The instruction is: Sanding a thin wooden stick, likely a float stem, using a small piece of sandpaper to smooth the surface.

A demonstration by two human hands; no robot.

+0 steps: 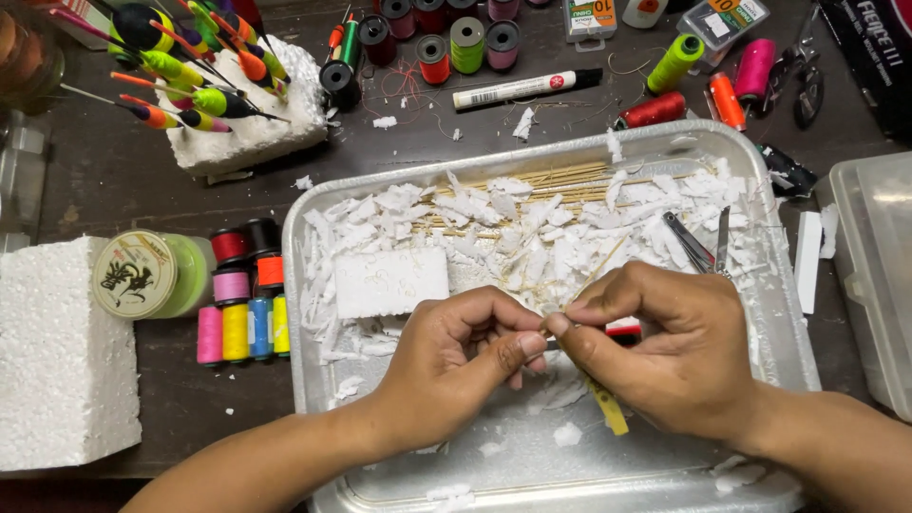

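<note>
Two foam blocks and thread spools [242, 304] flank the metal tray [313, 285]; above its shavings, left hand [446, 356] and right hand [679, 347] pinch a thin stick [594, 277] between closed fingers, likely for steadiness.

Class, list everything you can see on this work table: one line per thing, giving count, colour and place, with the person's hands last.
metal tray: one, silver, centre.
foam shavings: many, white, in the tray.
thin sticks: a bundle, pale wood, tray's far side.
small foam slab: one, white, tray's left part.
scissors: one, silver, tray's right part.
large foam block: one, white, left edge.
line spool: one, green, beside that block.
thread spools: several, mixed colours, left of the tray.
fishing floats: several, bright colours, stuck in a foam block, far left.
marker: one, white, behind the tray.
left hand: pinching a thin stick.
right hand: pinching the same stick.
</note>
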